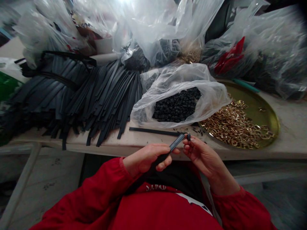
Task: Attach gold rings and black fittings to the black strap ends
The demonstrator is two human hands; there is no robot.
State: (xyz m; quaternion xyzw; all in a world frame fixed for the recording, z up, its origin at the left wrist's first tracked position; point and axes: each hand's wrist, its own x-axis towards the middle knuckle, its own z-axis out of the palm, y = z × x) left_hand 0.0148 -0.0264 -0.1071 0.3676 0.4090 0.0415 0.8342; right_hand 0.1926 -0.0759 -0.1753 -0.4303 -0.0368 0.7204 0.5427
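Observation:
My left hand [150, 156] is closed around a flat black strap [177, 142], whose end sticks out up and to the right past the thumb. At that end my right hand [203, 156] pinches a small black loop [188, 137] between thumb and fingertips. Whether the loop is around the strap or just beside its tip, I cannot tell. Behind my hands another thin black strip [153, 131] lies along the table's front edge. A clear plastic bag [213, 99] just beyond holds a heap of small black loops [176, 105].
On the right, a round gold-coloured tray [268, 111] carries many small gold metal buckles [235, 124]. Bundles of black straps [112, 95] cover the left of the table [290, 140], some overhanging its edge. Filled plastic bags [275, 51] crowd the back.

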